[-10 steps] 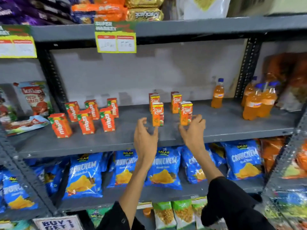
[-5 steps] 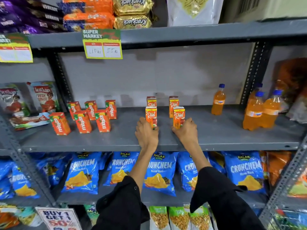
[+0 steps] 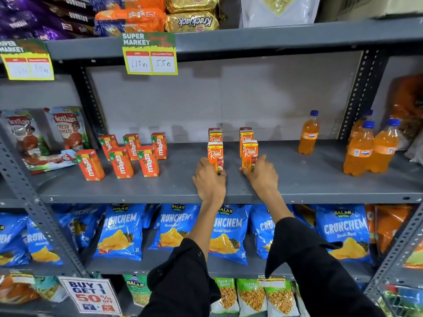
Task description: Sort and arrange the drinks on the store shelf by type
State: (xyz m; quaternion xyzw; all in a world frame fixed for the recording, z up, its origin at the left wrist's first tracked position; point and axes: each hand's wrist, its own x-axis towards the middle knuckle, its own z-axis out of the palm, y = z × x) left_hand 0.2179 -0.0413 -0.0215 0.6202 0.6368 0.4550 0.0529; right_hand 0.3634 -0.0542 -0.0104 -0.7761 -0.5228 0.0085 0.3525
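On the grey middle shelf (image 3: 229,193) stand several orange Real juice cartons in two short rows. My left hand (image 3: 209,181) grips the base of the front-left Real carton (image 3: 215,154). My right hand (image 3: 261,173) grips the base of the front-right Real carton (image 3: 250,153). Two more Real cartons (image 3: 245,134) stand behind them. Several orange Maaza cartons (image 3: 121,162) are grouped at the left. One Fanta bottle (image 3: 309,133) stands alone right of the middle. A cluster of Fanta bottles (image 3: 370,149) stands at the far right.
Tomato ketchup pouches (image 3: 66,129) lean at the left beyond the upright post. Blue Crunchem chip bags (image 3: 226,232) fill the shelf below. Biscuit packs and a price tag (image 3: 150,54) hang on the shelf above. A perforated post (image 3: 357,97) stands between the lone bottle and the bottle cluster.
Both hands came down from mid-air onto the shelf and closed around the bases of the two front Real cartons. The camera moved closer and slightly lower.
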